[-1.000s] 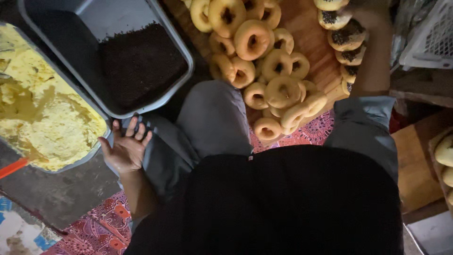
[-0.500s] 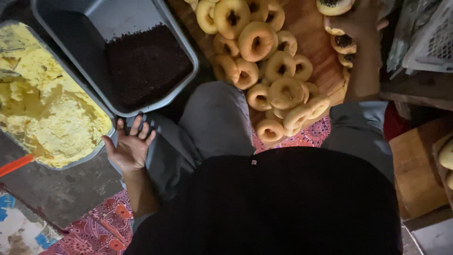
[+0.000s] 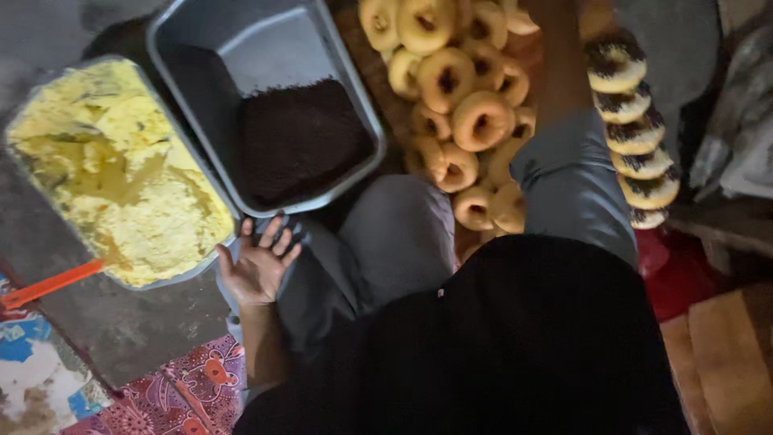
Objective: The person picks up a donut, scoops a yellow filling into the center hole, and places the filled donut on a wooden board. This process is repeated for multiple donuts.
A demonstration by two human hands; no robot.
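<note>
1 left hand point(image 3: 256, 270), fingers spread and empty, is held beside the sprinkle tray point(image 3: 266, 48); the right hand is unseen.

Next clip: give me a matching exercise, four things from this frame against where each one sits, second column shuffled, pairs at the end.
Things
1. left hand
2. dark sprinkles
3. yellow cream
4. sprinkle-topped doughnuts

Places
A. in a row at the far right
B. palm up beside the knee, empty
C. filling the leftmost tray
D. heaped at the near end of the grey tray

Pairs: 1-B, 2-D, 3-C, 4-A
</note>
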